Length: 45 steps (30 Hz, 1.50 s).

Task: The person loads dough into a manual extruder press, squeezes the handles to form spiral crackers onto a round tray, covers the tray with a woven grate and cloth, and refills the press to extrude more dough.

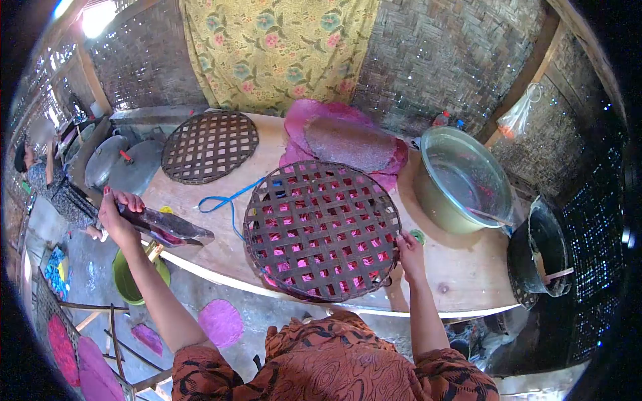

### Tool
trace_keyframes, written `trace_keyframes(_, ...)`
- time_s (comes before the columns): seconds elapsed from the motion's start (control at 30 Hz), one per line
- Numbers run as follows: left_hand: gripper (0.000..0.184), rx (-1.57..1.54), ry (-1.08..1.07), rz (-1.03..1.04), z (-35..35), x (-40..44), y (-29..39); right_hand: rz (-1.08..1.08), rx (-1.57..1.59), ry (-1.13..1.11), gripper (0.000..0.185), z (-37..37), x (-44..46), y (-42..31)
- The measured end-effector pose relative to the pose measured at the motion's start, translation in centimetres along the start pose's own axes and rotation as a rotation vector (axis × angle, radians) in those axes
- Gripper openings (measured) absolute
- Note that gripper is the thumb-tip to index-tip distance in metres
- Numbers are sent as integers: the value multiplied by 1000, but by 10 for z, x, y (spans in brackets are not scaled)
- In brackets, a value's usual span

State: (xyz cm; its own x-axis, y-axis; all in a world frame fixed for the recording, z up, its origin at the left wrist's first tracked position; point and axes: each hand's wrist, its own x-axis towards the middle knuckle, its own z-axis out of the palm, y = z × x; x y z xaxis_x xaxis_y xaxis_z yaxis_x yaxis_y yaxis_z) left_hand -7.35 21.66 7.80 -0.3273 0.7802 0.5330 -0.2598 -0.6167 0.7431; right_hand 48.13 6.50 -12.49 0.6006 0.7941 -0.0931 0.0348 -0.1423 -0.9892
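My left hand, raised beyond the table's left edge, is closed around a long dark, flattish piece with a reddish patch and a pointed end. I cannot make out its exact kind. My right hand grips the right rim of a round woven bamboo tray. Bright pink material shows through the tray's square holes; how it lies underneath is mostly hidden. A blue strap runs from the table to the tray's left side.
Another woven tray lies at the back left of the table. Behind the held tray is pink-stained sheeting. A large basin and a black bucket stand right. A green bucket and a person are left.
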Motion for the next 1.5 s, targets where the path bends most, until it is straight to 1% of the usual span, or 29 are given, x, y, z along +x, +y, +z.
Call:
trace_keyframes(0.07, 37, 49, 125, 44, -2, 2, -1, 45, 9, 27, 36, -7, -2, -4)
trace_keyframes(0.13, 37, 30, 271, 83, -26, 13, -2, -197, -254, 207, 29, -28, 5, -6)
trace_keyframes(0.17, 36, -85, 347, 88, -46, 17, -7, -232, -345, 300, 21, -41, 14, -4)
trace_keyframes(0.2, 35, -200, 422, 91, -66, 18, -14, -233, -343, 314, 21, -49, 19, -7)
trace_keyframes(0.23, 35, -207, 412, 86, -79, 15, -24, -310, -545, 389, 20, -55, 23, -10)
trace_keyframes(0.27, 29, -142, 631, 88, -90, 10, -37, -382, -750, 460, 18, -64, 25, -10)
trace_keyframes(0.3, 24, -73, 850, 92, -96, 3, -50, -473, -857, 439, 18, -74, 39, 11)
trace_keyframes(0.33, 21, -70, 933, 67, -93, -6, -61, -469, -853, 448, 18, -73, 40, 12)
trace_keyframes(0.37, 18, -66, 1018, 43, -92, -17, -77, -329, -796, 419, 17, -70, 43, 12)
trace_keyframes(0.4, 16, -246, 1130, -38, -132, -24, -110, -191, -736, 385, 17, -67, 44, 12)
trace_keyframes(0.43, 16, -246, 1127, -37, -130, -32, -118, -190, -733, 386, 17, -66, 46, 13)
trace_keyframes(0.5, 37, -214, 1343, -201, -120, -50, -128, -247, -708, 390, 15, -68, 48, 18)
trace_keyframes(0.53, 37, -214, 1343, -201, -139, -57, -147, -246, -708, 390, 15, -68, 48, 17)
trace_keyframes(0.57, 40, -156, 1272, -187, -173, -61, -172, -248, -764, 410, 13, -69, 48, 15)
trace_keyframes(0.6, 43, -101, 1199, -174, -178, -63, -172, -249, -821, 431, 12, -71, 47, 12)
trace_keyframes(0.67, 38, -154, 1138, -130, -188, -68, -175, -257, -779, 428, 12, -77, 43, 7)
trace_keyframes(0.7, 36, 427, 1237, -149, -160, -77, -153, -265, -736, 423, 12, -81, 41, 6)
trace_keyframes(0.73, 36, 1021, 1270, -157, -141, -82, -139, -259, -737, 427, 12, -86, 38, 6)
trace_keyframes(0.77, 41, 1266, 1152, 38, -149, -87, -141, -323, -739, 444, 11, -91, 35, 6)
trace_keyframes(0.8, 41, 1264, 1143, 39, -127, -90, -130, -387, -739, 463, 10, -95, 32, 7)
trace_keyframes(0.87, 45, 1010, 329, 375, -36, -122, -94, -354, -682, 467, 10, -100, 21, -1)
trace_keyframes(0.9, 47, 1004, 134, 261, -2, -150, -91, -324, -626, 458, 10, -102, 13, -5)
trace_keyframes(0.93, 47, 1077, -193, 296, 27, -170, -79, -316, -630, 458, 10, -102, 4, -8)
trace_keyframes(1.0, 49, 1011, -913, 312, 86, -211, -54, -184, -488, 357, 9, -98, -14, -13)
trace_keyframes(1.07, 44, 911, -1084, 520, 121, -240, -50, -142, -449, 311, 9, -91, -31, -16)
trace_keyframes(1.27, 30, 731, -1231, 563, 135, -257, -85, -80, -377, 178, 9, -74, -66, -20)
trace_keyframes(1.37, 27, 618, -1168, 490, 142, -253, -75, -51, -301, 124, 10, -62, -75, -15)
trace_keyframes(1.47, 26, 565, -1135, 460, 150, -245, -63, -141, -298, 27, 8, -40, -84, -14)
trace_keyframes(1.5, 26, 561, -1123, 455, 151, -244, -61, -122, -337, 24, 9, -33, -83, -9)
